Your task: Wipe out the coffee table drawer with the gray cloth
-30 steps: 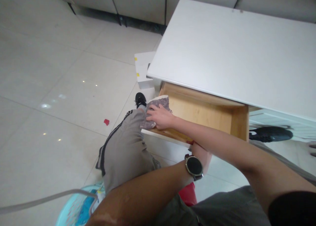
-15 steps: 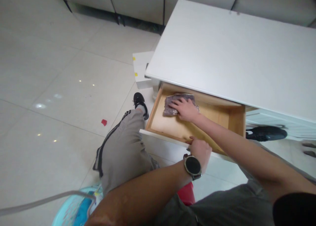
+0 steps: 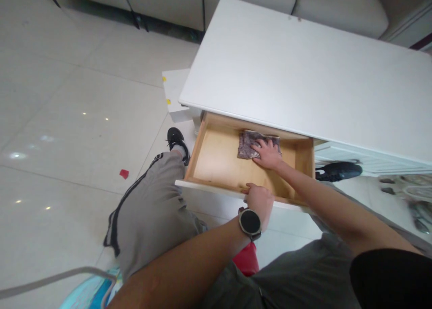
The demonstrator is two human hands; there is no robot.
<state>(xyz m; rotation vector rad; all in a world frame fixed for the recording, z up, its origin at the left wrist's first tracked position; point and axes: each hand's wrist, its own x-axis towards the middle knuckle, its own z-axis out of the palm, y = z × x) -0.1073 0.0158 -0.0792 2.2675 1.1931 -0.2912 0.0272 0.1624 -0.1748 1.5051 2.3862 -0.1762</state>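
The wooden drawer (image 3: 219,160) is pulled out from the white table, and its bare inside shows. My left hand (image 3: 259,201), with a watch on the wrist, is closed over the drawer's front edge near the middle. Inside the drawer, toward the back, a folded purple-grey cloth (image 3: 245,147) lies on the bottom. On its right part rests my right hand (image 3: 268,153), palm down with the fingers spread, pressing it flat.
A white table top (image 3: 297,79) stretches over the drawer, with a grey sofa (image 3: 168,5) behind. White boxes (image 3: 177,88) stand by the table's left end. A red scrap (image 3: 124,174) lies on the tiles. At bottom left are a turquoise basket (image 3: 81,293) and a grey hose (image 3: 50,284).
My right hand has slid the cloth to the right along the drawer bottom. My left hand keeps its hold on the front edge. The whole view has shifted, so the scene sits further left.
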